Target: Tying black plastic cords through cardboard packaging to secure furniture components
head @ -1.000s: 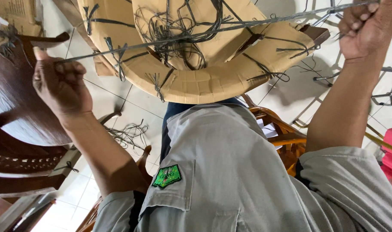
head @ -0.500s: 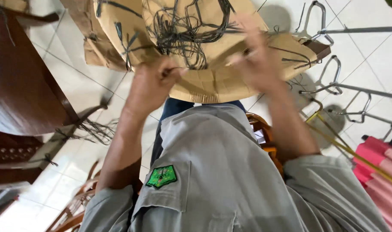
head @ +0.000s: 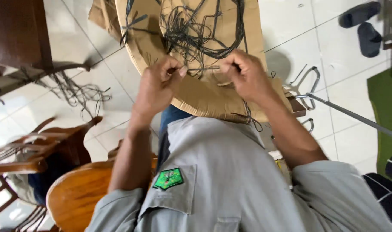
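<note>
**Two hands work a tangle of black cords over a cardboard sheet**

Seen from above, a seated person in a grey shirt [head: 230, 184] with one green pocket badge [head: 169, 178] bends over a single cardboard sheet [head: 204, 92] resting on the lap. The left hand [head: 158, 86] and right hand [head: 246, 74] meet near its middle, each grip pinched shut between thumb and fingertips on a thin black cord [head: 203, 68] stretched between them. That cord runs out of a dense tangle of black cords [head: 196, 32] lying on the upper part of the cardboard; the strands are too knotted to count. A second, looser bundle of cords [head: 77, 92] lies on the white tiled floor [head: 290, 34] to the left. Two wooden chairs [head: 71, 193] stand at the lower left. Two dark slippers [head: 363, 23] sit at the upper right, well apart from the hands, and one metal rod [head: 355, 118] crosses the floor on the right.
</note>
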